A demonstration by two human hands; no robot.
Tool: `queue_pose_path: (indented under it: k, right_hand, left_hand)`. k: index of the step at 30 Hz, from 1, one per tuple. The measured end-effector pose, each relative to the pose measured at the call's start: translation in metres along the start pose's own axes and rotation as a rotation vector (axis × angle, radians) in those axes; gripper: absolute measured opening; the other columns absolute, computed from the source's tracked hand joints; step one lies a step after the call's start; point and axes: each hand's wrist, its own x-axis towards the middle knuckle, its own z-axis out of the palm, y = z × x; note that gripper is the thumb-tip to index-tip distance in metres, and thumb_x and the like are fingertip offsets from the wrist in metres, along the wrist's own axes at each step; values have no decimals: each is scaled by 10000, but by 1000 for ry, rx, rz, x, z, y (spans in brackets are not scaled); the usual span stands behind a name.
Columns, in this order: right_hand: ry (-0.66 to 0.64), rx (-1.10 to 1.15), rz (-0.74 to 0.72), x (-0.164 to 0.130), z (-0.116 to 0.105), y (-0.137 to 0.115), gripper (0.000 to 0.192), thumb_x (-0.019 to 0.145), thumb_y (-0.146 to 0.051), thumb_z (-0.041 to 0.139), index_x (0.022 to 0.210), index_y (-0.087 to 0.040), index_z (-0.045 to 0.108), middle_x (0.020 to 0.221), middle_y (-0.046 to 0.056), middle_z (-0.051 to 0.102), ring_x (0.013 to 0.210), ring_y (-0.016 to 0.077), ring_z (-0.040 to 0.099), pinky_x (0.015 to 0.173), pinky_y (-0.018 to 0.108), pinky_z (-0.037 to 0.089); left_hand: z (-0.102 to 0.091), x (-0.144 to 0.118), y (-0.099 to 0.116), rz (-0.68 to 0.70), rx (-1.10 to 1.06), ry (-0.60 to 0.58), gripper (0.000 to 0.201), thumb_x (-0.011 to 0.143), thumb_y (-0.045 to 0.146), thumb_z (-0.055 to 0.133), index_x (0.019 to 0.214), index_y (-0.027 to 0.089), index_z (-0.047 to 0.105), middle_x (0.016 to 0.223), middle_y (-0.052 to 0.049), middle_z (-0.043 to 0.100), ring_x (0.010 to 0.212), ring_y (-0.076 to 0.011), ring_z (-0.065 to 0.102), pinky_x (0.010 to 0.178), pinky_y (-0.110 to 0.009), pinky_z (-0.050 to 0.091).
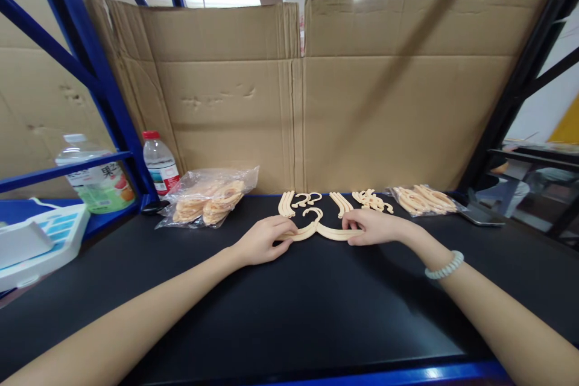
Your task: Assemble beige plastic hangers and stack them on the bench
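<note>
A small cream plastic hanger [318, 228] lies on the black worktop [289, 307], hook pointing away from me. My left hand [263, 240] pinches its left arm end. My right hand [374, 226] grips its right arm end. Just behind lie loose cream parts: curved arm pieces [286, 202], small hooks [306, 198], more arm pieces [341, 202] and a small heap [371, 199]. A pale bead bracelet [445, 265] circles my right wrist.
Two clear bags of cream parts sit at back left [208, 197] and back right [425, 199]. Cardboard sheets [298, 96] wall off the back. A red-capped bottle [159, 164], a large juice bottle [97, 175] and a white tray [38, 241] stand left by blue rack posts [97, 72].
</note>
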Motion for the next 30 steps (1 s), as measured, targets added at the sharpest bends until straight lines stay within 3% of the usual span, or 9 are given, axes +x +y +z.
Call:
queue_pose_path:
  k: [20, 30]
  right_hand:
    - [14, -24, -19, 2, 2, 3, 155, 697, -241, 637, 830, -172, 595, 732, -3, 559, 616, 120, 483, 539, 237, 350]
    - [8, -11, -9, 0, 0, -1, 156, 694, -225, 637, 833, -164, 601, 742, 4, 561, 629, 125, 488, 554, 237, 360]
  left_hand:
    - [1, -1, -1, -52, -29, 21, 219, 837, 184, 495, 1038, 190, 580, 990, -72, 640, 914, -204, 604, 818, -306, 482]
    - [7, -2, -10, -175, -79, 221, 144, 856, 195, 494, 936, 189, 613, 956, -58, 680, 903, -192, 638, 826, -311, 489]
